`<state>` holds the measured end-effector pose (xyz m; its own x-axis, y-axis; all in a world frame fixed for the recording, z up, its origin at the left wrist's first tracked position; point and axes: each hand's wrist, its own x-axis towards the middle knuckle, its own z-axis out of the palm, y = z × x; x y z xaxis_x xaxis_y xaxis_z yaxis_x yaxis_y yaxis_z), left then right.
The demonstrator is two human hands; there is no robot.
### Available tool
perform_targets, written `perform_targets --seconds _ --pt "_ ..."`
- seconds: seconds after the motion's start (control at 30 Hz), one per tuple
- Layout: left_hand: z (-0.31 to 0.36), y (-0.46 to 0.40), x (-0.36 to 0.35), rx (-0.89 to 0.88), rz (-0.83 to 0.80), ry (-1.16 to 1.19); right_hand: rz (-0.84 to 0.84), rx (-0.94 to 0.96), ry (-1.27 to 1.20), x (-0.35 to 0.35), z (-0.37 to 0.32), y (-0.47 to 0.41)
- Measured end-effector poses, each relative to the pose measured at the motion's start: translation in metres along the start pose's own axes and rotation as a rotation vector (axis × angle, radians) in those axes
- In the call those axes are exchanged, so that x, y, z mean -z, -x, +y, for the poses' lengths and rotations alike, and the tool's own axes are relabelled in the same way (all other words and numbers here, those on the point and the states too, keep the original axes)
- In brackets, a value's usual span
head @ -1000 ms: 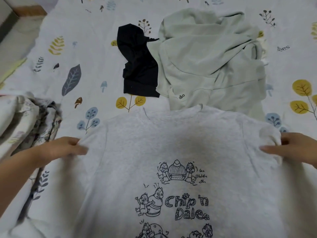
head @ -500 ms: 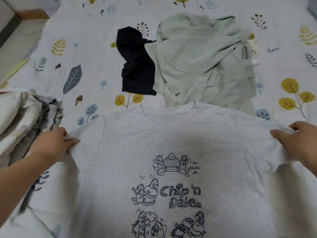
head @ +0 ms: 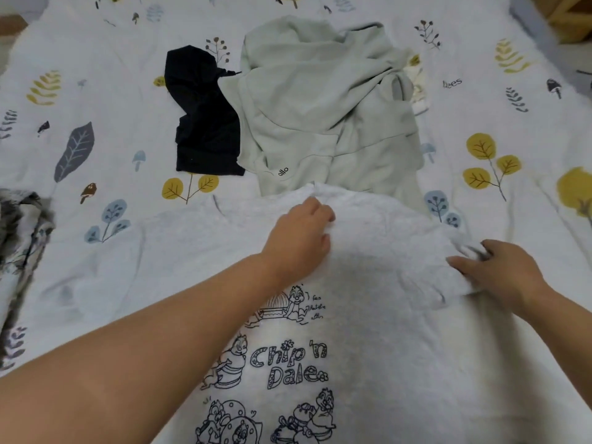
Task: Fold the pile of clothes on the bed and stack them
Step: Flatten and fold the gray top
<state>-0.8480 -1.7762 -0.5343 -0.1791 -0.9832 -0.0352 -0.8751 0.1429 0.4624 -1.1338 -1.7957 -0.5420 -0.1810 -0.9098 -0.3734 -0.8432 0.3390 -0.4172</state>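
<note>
A light grey T-shirt (head: 378, 331) with a "Chip 'n Dale" cartoon print lies face up on the bed in front of me. My left hand (head: 301, 238) reaches across its chest and pinches the fabric near the collar. My right hand (head: 499, 270) grips the bunched right sleeve. Beyond the shirt lies a crumpled pale green garment (head: 323, 104) with a small "allo" logo. A black garment (head: 205, 113) lies to its left, partly under it.
The bed is covered by a white sheet (head: 96, 91) printed with leaves and trees. A crumpled patterned blanket (head: 19, 232) sits at the left edge. A small cream item (head: 418, 91) peeks from behind the green garment. A wooden object (head: 573, 14) shows top right.
My left hand let go of the left sleeve and moved right across the shirt to the collar. My right hand stays at the right sleeve, now bunched. The view shifted left.
</note>
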Motion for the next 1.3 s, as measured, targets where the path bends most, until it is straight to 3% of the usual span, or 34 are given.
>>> perform_targets --seconds 0.27,0.33,0.4,0.47,0.53,0.6,0.67,0.8,0.9,0.97,1.03,1.13,1.2,1.3 --pt "0.066 -0.085 -0.052 -0.101 -0.209 0.109 0.016 0.044 -0.711 0.032 0.012 -0.008" --pt "0.071 -0.100 -0.060 -0.073 -0.328 0.078 0.037 -0.049 -0.730 0.027 0.017 -0.012" --pt "0.074 -0.112 -0.064 -0.055 -0.416 -0.003 -0.066 -0.160 -0.688 0.020 0.021 -0.013" --pt "0.077 -0.119 -0.062 -0.058 -0.364 0.004 -0.276 -0.223 -0.607 0.017 0.027 -0.012" --pt "0.079 -0.122 -0.059 -0.057 -0.203 0.094 -0.398 -0.206 -0.530 0.019 0.031 -0.009" --pt "0.079 -0.121 -0.054 -0.048 -0.024 0.177 -0.340 -0.159 -0.666 0.019 0.038 -0.010" --pt "0.077 -0.119 -0.053 -0.033 0.036 0.178 -0.204 -0.171 -0.865 0.017 0.041 -0.009" --pt "0.068 -0.117 -0.055 0.042 -0.192 0.011 -0.088 -0.288 -0.790 0.002 0.039 -0.008" --pt "0.068 -0.116 -0.052 0.115 -0.254 0.156 -0.122 -0.299 -0.729 0.006 0.031 -0.001" --pt "0.071 -0.115 -0.047 0.248 -0.326 0.460 -0.064 -0.218 -0.689 0.013 0.019 0.008" --pt "0.072 -0.115 -0.038 0.389 -0.357 0.748 0.130 -0.047 -0.500 0.020 0.004 0.022" --pt "0.061 -0.111 -0.027 0.452 -0.366 0.954 0.377 0.315 -0.215 0.016 -0.031 0.063" --pt "0.049 -0.107 -0.024 0.450 -0.389 1.074 0.346 0.554 -0.120 0.005 -0.049 0.089" --pt "0.031 -0.098 -0.024 0.528 -0.374 1.153 -0.085 0.687 -0.053 -0.020 -0.062 0.107"
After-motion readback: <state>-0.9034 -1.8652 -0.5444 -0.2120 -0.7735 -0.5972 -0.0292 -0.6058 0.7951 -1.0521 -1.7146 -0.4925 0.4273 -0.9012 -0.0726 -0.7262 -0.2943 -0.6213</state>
